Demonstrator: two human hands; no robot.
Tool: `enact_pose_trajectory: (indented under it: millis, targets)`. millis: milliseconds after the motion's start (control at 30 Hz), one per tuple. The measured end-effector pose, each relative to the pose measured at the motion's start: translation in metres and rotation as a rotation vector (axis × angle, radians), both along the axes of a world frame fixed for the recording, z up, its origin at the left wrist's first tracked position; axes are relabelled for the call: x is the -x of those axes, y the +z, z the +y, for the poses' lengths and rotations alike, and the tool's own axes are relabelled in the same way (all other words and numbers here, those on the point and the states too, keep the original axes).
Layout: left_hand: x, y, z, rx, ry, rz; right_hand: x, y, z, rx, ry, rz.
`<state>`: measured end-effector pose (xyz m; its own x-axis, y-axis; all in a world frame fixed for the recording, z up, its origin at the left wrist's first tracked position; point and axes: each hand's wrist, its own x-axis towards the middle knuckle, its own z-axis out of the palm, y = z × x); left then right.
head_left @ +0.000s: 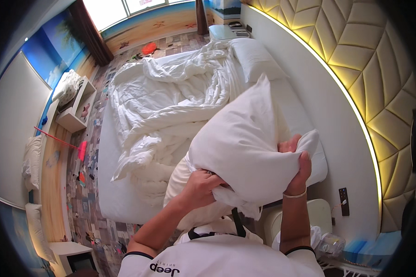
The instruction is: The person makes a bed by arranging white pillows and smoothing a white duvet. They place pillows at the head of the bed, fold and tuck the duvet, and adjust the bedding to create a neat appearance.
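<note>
A plump white pillow (pixel 240 147) is held up in front of me over the near side of the bed, one pointed corner sticking up at the far end. My left hand (pixel 201 188) is closed on the cloth at its near left edge, where loose fabric bunches below the fingers. With my right hand (pixel 302 168) I grip the cloth at the right end, fingers and thumb pinching a corner. Under the pillow, a creamier white padded piece (pixel 178 182) shows; whether it is a second pillow I cannot tell.
A rumpled white duvet (pixel 171 87) covers much of the bed (pixel 120 203). Another pillow (pixel 256 60) lies at the far head end. A red broom or dustpan (pixel 82 150) stands by the left wall. Beside the bed at right is a pale nightstand (pixel 321 212) with a clear plastic container (pixel 332 244).
</note>
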<state>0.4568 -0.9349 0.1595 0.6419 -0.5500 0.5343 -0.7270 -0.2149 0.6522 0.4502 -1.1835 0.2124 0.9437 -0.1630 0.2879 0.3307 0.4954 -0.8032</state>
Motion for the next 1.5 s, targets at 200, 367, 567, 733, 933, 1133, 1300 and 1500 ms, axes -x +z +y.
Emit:
enact_pose_trajectory:
  millis: [200, 367, 567, 733, 933, 1133, 1300, 1500]
  targets:
    - [0.021, -0.100, 0.011, -0.473, 0.063, -0.035, -0.017, -0.102, -0.001, 0.195, 0.472, 0.203]
    - [0.048, -0.142, 0.019, -0.469, 0.151, 0.080, -0.008, -0.192, 0.006, 0.352, 0.534, 0.528]
    - [0.041, -0.190, 0.018, -0.076, 0.834, 0.388, -0.016, -0.198, -0.013, 0.393, 0.672, 0.598]
    - [0.021, -0.209, 0.031, 0.575, 0.736, 1.150, -0.016, -0.188, -0.008, 0.463, 0.894, 0.588]
    - [-0.056, -0.187, 0.059, 0.875, 0.274, 1.708, -0.020, -0.178, 0.027, 0.579, 0.958, 0.455]
    - [-0.103, -0.091, 0.028, 0.120, 0.507, 1.302, -0.022, -0.186, 0.087, 0.841, 0.863, 0.253]
    - [-0.063, -0.104, 0.034, -0.344, 0.629, 0.836, -0.017, -0.164, 0.099, 1.051, 1.040, 0.193]
    - [-0.020, -0.121, 0.074, -0.170, 0.598, 0.856, -0.044, -0.072, 0.045, 0.834, 0.356, -0.227]
